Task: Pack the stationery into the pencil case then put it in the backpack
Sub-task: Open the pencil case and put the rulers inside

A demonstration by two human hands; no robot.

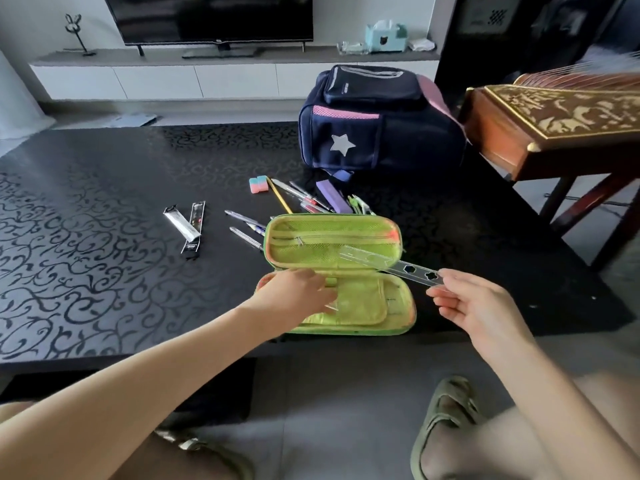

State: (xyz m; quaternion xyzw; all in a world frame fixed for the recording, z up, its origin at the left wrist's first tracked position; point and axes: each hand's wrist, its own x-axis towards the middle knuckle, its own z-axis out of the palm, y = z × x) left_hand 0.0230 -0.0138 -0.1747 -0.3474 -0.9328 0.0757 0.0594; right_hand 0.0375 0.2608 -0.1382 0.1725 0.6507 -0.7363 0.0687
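Hands: right (479,306) pinches one clear ruler (391,263); left (294,294) spread on one pencil case (332,237).

You are in a home living room. Ahead of you a flat-screen television (207,17) stands on a long, low white media cabinet (194,76) against a pale wall, with a teal tissue box (386,37) and a small rabbit-shaped ornament (75,32) on its top. You sit at a low black coffee table (104,209) patterned with glossy scrollwork, your sandalled foot (446,410) on a grey tiled floor. To your right a carved wooden stringed instrument (554,116), gilded along its side, rests on a dark stand. A child's navy and pink backpack (374,123) and scattered pens (301,195) add to the domestic look.
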